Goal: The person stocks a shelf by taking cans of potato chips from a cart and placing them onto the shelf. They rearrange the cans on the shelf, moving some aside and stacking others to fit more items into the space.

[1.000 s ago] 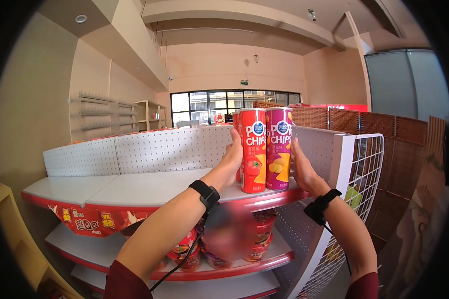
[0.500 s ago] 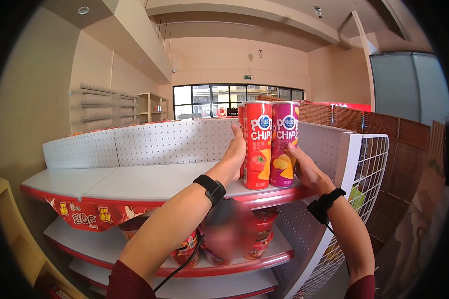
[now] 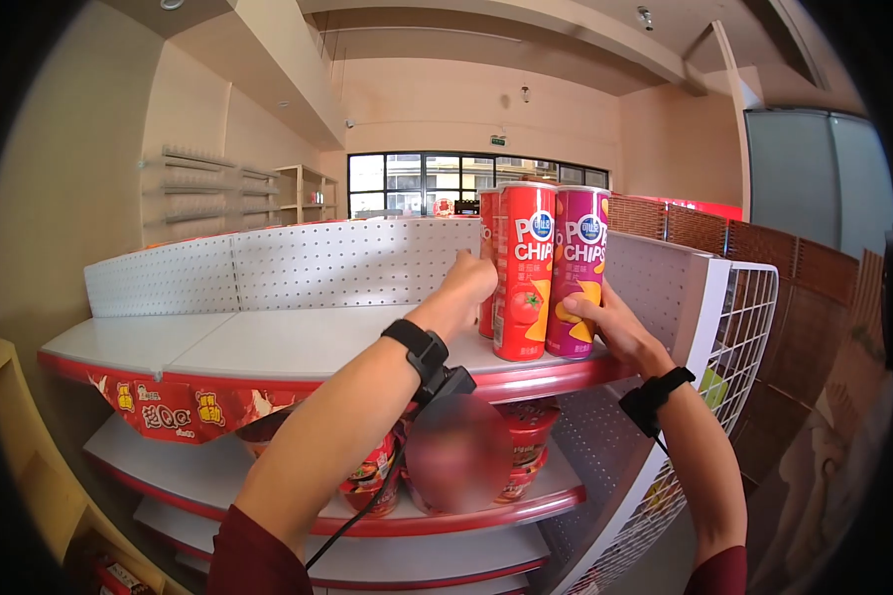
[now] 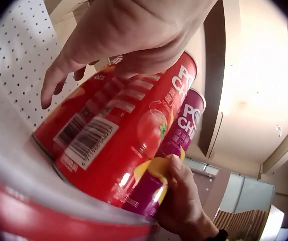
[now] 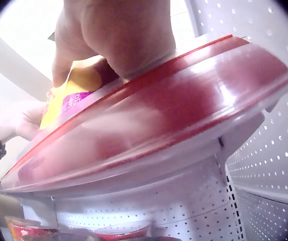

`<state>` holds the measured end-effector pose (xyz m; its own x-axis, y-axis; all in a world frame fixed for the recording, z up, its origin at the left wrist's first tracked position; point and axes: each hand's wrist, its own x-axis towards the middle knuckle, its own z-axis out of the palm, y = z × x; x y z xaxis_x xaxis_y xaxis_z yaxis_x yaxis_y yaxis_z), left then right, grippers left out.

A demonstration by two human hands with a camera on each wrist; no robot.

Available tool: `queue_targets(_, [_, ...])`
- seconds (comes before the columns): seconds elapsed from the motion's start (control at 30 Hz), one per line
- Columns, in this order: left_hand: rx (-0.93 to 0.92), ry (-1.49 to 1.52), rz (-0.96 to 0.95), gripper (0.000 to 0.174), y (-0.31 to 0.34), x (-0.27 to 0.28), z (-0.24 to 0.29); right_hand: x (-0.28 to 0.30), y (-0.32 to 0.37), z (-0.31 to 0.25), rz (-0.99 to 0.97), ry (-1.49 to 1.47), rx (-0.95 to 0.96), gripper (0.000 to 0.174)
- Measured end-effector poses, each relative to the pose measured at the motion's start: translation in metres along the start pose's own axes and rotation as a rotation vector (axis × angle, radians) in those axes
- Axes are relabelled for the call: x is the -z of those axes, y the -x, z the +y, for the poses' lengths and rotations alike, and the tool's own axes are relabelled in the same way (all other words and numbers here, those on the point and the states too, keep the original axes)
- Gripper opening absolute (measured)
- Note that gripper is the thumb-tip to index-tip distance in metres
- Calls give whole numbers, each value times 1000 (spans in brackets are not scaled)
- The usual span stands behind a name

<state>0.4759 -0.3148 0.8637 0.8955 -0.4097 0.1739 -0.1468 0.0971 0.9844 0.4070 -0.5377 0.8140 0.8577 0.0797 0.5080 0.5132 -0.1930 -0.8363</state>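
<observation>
A red potato chip can (image 3: pixel 526 288) and a purple potato chip can (image 3: pixel 577 273) stand upright side by side at the right end of the top shelf (image 3: pixel 298 342). Behind the red one, another red can (image 3: pixel 486 297) partly shows. My right hand (image 3: pixel 620 322) grips the purple can low down, its thumb across the front and its fingers mostly hidden. My left hand (image 4: pixel 129 40) is at the left side of the red cans, fingers extended downward beside the rear one in the left wrist view. In the right wrist view the shelf edge (image 5: pixel 149 120) covers much of the purple can.
A perforated back panel (image 3: pixel 357 266) runs behind the top shelf. Right of the cans stand a perforated side panel and a white wire rack (image 3: pixel 754 317). Red instant noodle tubs (image 3: pixel 531 436) sit on the shelf below. A red promotional strip (image 3: pixel 184 412) hangs from the left front edge.
My right thumb has come round onto the front of the purple can, lower down. My left fingers have dropped from upright along the red cans. The cans appear farther right and higher in the head view.
</observation>
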Motion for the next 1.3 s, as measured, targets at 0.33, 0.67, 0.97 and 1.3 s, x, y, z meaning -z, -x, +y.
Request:
queue_targets(0.33, [-85,-514,71,98,-30,17,24,-4,4,-7,9,-21,-2,86])
queue_targets(0.67, [-2,-588,24,85,-8,39,36,-2,7,-8,-30,-48,-17,82])
queue_targets(0.97, [5,-531,-213,72,35,80,46,0,7,-7,-46,-15,-42,80])
queue_targets(1.3, [-19,-477,-52,86,44,64,41,-2,9,-10,-28,6,-59,76])
